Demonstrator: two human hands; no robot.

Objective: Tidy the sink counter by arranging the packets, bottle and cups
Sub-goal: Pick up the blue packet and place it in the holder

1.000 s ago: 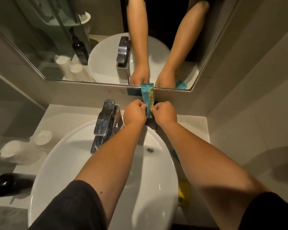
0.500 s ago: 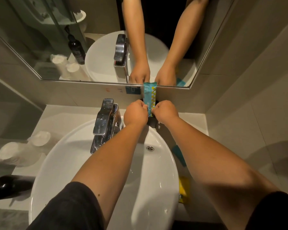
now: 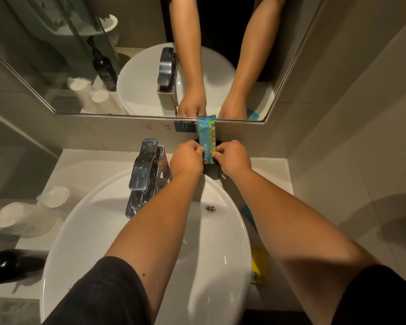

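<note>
A teal packet (image 3: 207,134) with a yellow patterned stripe stands upright against the back wall, its lower end in a small black holder (image 3: 212,171) behind the basin. My left hand (image 3: 186,158) pinches its left edge and my right hand (image 3: 232,158) pinches its right edge. Two wrapped white cups (image 3: 54,195) (image 3: 12,218) sit on the counter to the left. A dark bottle (image 3: 7,266) lies on its side at the front left. Another teal packet (image 3: 249,213) and a yellow packet (image 3: 258,266) lie on the counter right of the basin.
The white oval basin (image 3: 99,221) fills the middle, with a chrome tap (image 3: 145,170) at its back left. A mirror (image 3: 56,55) hangs above and reflects the arms, tap, cups and bottle. A tiled wall (image 3: 349,137) closes the right side.
The packet stays upright between both hands; my fingers have shifted slightly on its edges. Nothing else on the counter has moved.
</note>
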